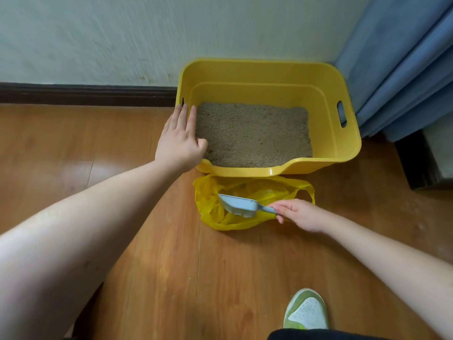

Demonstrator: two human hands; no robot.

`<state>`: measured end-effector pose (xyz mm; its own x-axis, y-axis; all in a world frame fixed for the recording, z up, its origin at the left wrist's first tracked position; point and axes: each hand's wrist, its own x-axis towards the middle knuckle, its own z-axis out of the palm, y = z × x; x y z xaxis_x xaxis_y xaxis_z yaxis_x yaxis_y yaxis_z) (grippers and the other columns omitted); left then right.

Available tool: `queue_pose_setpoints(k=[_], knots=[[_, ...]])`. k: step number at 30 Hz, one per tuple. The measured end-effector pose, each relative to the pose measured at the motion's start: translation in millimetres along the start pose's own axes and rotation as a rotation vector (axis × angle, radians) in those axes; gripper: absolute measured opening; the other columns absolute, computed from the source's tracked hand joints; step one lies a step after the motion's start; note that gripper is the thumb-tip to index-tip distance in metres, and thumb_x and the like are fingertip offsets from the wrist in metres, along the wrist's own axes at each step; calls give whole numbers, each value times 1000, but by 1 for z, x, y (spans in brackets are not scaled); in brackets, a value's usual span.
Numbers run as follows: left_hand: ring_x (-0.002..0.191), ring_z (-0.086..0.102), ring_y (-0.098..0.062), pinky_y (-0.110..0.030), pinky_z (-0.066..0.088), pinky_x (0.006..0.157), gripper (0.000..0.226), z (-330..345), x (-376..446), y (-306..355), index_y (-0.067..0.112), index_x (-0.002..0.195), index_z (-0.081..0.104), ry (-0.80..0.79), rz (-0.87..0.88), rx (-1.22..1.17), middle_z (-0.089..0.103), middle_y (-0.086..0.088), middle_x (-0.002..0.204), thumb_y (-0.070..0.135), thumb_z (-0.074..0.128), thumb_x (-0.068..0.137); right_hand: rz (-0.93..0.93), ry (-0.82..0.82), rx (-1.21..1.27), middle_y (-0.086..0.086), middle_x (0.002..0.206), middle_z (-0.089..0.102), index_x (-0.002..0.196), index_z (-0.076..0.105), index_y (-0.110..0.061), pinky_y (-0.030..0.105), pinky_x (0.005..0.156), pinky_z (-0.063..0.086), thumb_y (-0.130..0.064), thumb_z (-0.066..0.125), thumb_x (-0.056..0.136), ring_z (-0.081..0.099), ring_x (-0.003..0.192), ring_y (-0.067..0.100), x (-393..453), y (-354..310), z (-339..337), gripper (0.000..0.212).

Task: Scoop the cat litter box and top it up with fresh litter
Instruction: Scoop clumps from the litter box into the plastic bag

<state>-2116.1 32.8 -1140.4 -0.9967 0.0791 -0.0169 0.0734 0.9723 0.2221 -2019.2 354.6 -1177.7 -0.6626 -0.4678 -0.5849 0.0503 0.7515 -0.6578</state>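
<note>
The left hand [180, 141] lies with fingers straight on the left rim of the yellow litter box [348, 133], thumb tucked over the edge; whether it presses down is hard to tell. The box sits on the wood floor [147, 266] against the wall [122, 33], with tan litter [252, 136] spread inside. Just in front of it lies a yellow plastic bag [210, 207]. Over the bag's mouth hangs a pale blue scoop [239, 206], its handle gripped by the right hand [299, 214].
</note>
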Motion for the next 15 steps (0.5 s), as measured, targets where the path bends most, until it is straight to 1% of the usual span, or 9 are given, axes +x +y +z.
queue_pose_setpoints(k=[2,4,5,7,10,12,15], knots=[[151,0,-22,-38,4,122,75,-1,0,0,12,156,10,-2,-7,-1,8,-11,164,38,35,90,3,7,-25,-9,70,59,92,64,-19,27,66,38,-36,35,102,41,57,2,2,0,-2,35],[151,-1,-21,-38,4,122,75,-1,1,1,13,156,10,0,-13,-4,7,-10,164,38,35,91,-7,17,-6,-2,70,61,87,62,-25,32,65,40,-36,35,103,42,56,7,4,3,-5,33],[151,-1,-21,-38,3,122,75,-1,1,1,14,156,10,1,-13,-7,7,-9,164,39,35,91,-9,21,34,-2,70,61,89,61,-27,33,62,39,-33,35,103,42,55,10,5,6,-7,30],[151,-1,-21,-38,3,122,74,-1,1,0,14,157,9,1,-15,-9,7,-9,164,38,36,91,-10,33,122,-5,71,63,97,60,-25,30,57,36,-25,35,104,39,54,12,5,10,-8,25],[151,-2,-21,-37,2,121,74,-1,-1,1,13,157,8,-4,-7,3,6,-9,164,36,38,92,-32,36,158,-4,73,64,98,59,-24,26,56,35,-25,35,104,37,52,9,1,10,-10,25],[151,-2,-21,-36,1,121,74,0,-1,2,13,157,9,0,-1,5,6,-9,164,34,39,92,-49,41,136,-4,75,64,101,60,-27,21,58,36,-25,35,104,40,52,2,-4,5,-10,26],[151,0,-21,-37,3,122,74,2,2,0,11,156,13,10,-13,-10,11,-9,164,35,35,89,-96,109,149,-8,76,63,111,60,-34,10,64,36,-20,36,103,52,62,-4,-13,-12,-5,29]])
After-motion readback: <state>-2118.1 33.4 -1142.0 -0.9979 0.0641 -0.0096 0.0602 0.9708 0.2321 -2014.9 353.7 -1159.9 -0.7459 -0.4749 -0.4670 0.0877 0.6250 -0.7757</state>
